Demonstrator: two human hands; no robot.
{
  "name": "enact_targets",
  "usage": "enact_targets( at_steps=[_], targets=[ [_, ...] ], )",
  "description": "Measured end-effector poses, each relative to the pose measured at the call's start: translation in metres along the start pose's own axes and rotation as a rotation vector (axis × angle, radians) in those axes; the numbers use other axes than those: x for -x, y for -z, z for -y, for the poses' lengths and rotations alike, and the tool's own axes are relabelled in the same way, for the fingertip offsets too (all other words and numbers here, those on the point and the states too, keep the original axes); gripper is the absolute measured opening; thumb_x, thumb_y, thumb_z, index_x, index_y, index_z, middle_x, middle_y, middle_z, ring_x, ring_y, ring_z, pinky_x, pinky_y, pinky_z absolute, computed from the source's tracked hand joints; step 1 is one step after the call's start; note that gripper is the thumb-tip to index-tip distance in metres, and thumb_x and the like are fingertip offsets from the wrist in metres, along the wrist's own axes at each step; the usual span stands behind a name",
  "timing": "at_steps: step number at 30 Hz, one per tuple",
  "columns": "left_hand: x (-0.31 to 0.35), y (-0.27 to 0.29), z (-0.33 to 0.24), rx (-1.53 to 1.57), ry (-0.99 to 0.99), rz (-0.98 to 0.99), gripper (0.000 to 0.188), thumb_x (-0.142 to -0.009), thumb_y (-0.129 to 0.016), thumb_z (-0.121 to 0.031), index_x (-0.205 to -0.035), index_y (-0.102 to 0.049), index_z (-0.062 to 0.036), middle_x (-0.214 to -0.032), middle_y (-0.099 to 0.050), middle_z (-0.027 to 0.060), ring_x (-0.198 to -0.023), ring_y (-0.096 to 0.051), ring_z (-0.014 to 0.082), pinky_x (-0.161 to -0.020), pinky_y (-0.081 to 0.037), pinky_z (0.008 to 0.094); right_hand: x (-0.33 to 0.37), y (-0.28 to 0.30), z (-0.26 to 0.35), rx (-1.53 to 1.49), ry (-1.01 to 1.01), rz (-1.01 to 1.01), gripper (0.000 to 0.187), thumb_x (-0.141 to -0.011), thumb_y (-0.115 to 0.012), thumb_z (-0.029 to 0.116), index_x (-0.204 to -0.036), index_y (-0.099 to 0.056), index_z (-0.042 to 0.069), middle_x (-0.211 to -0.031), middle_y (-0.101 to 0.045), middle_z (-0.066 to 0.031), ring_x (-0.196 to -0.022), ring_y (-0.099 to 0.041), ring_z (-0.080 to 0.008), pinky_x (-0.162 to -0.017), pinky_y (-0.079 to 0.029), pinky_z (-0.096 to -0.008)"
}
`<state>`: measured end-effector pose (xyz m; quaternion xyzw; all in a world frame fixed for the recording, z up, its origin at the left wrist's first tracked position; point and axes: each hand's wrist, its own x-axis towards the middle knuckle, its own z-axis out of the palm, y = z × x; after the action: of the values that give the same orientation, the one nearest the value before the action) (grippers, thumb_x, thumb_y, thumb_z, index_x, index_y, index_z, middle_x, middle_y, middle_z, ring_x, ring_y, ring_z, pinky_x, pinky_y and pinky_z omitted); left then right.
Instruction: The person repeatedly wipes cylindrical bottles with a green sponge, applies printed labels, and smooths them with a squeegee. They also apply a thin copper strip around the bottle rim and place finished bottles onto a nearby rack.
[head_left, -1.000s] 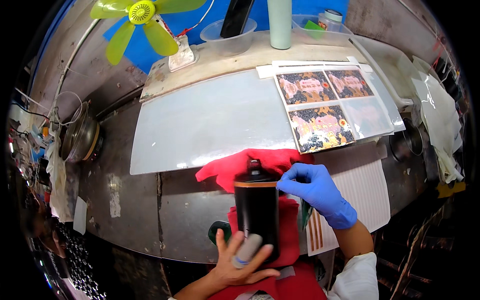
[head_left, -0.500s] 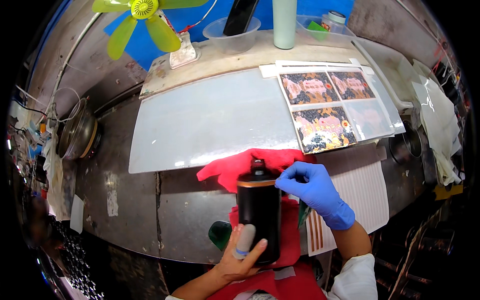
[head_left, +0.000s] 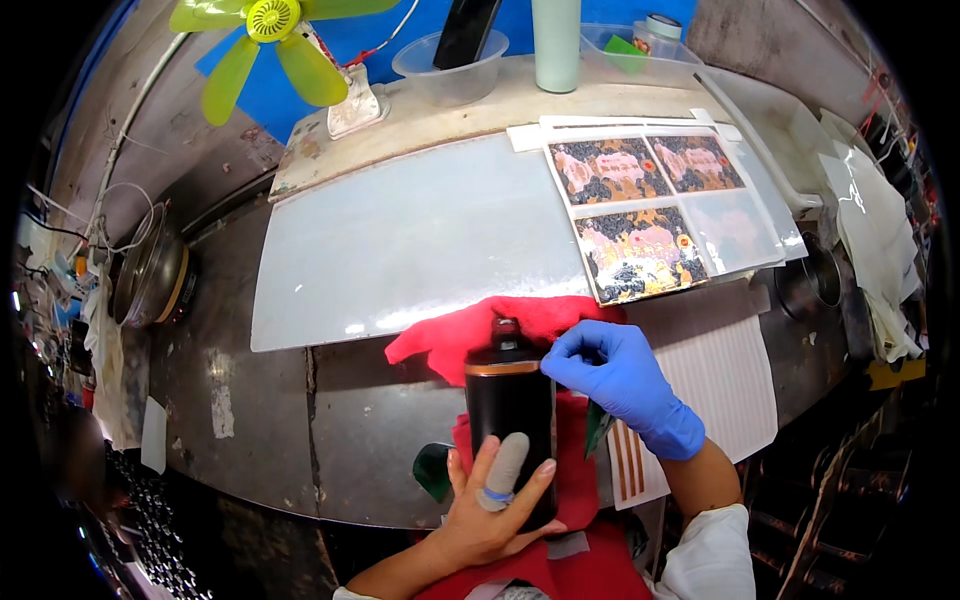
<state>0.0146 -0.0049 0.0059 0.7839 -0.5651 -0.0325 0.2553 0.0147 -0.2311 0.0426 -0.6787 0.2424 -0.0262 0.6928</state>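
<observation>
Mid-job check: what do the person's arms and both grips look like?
The left grip is ungloved, wearing a single grey, matte, tube-shaped finger cover circled by a blue band. The right grip wears a thin, wrinkled, rubbery-looking blue glove reaching the wrist. White cloth sleeves end short of both wrists.

The bottle point(head_left: 508, 410) is before the panel point(head_left: 420, 240), the fan point(head_left: 272, 18) and bowl point(head_left: 462, 85) behind it.

Room lies above the pale sheet point(head_left: 410, 240); the black canister point(head_left: 510, 408) blocks the near middle.
</observation>
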Motion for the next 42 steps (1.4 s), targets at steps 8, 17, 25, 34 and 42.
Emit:
enact_targets(
  at_steps=[8,17,25,34,42],
  targets=[
    [-0.001,0.006,0.036,0.791,0.336,-0.31,0.065,-0.082,-0.061,-0.025,-0.134,-0.033,0.0035,-0.145,-0.019,0.0237,-0.136,-0.015,0.0322,-0.109,-0.01,0.0402,0.006,0.029,-0.021,-0.283,-0.172,-0.12,0.026,-0.082,-0.064,0.028,-0.082,-0.064,0.002,-0.061,-0.052,0.0015,-0.052,-0.045,-0.0064,-0.051,-0.038,-0.0199],
    [-0.102,0.015,0.046,0.828,0.476,-0.529,0.062,-0.08,-0.06,-0.003,-0.135,-0.032,-0.0003,-0.139,-0.029,0.017,-0.127,-0.029,0.0228,-0.104,-0.024,0.0354,0.047,0.053,-0.065,-0.872,-0.3,-0.002,0.045,-0.08,-0.056,0.004,-0.123,-0.045,0.0,-0.108,-0.057,-0.0078,-0.091,-0.06,-0.0187,-0.083,-0.05,-0.0322],
    [-0.104,0.028,0.018,0.224,0.451,-0.403,0.095,-0.07,-0.075,-0.029,-0.14,-0.017,-0.0003,-0.142,-0.013,0.0293,-0.133,-0.009,0.0433,-0.105,-0.011,0.0518,0.047,-0.002,-0.009,-0.39,0.237,-0.305,0.042,-0.08,-0.058,0.002,-0.12,-0.048,0.006,-0.108,-0.054,-0.0057,-0.098,-0.053,-0.0125,-0.086,-0.044,-0.0259],
    [-0.022,0.02,-0.02,-0.078,0.113,0.169,0.12,-0.059,-0.077,-0.052,-0.139,-0.012,0.0082,-0.139,-0.008,0.0384,-0.13,-0.005,0.0546,-0.103,-0.012,0.0583,0.034,-0.043,0.004,0.285,0.48,-0.323,0.033,-0.083,-0.056,0.007,-0.114,-0.045,0.003,-0.102,-0.057,-0.0153,-0.096,-0.058,-0.0249,-0.08,-0.045,-0.0332],
    [0.01,0.009,0.027,0.691,0.328,0.188,0.138,-0.056,-0.081,-0.05,-0.135,0.016,0.0096,-0.139,-0.014,0.0358,-0.127,-0.018,0.0542,-0.106,-0.016,0.0514,0.023,-0.012,-0.061,-0.351,0.235,-0.31,0.034,-0.083,-0.058,0.005,-0.114,-0.045,0.004,-0.106,-0.051,-0.0048,-0.094,-0.051,-0.0108,-0.082,-0.044,-0.025]
  ],
)
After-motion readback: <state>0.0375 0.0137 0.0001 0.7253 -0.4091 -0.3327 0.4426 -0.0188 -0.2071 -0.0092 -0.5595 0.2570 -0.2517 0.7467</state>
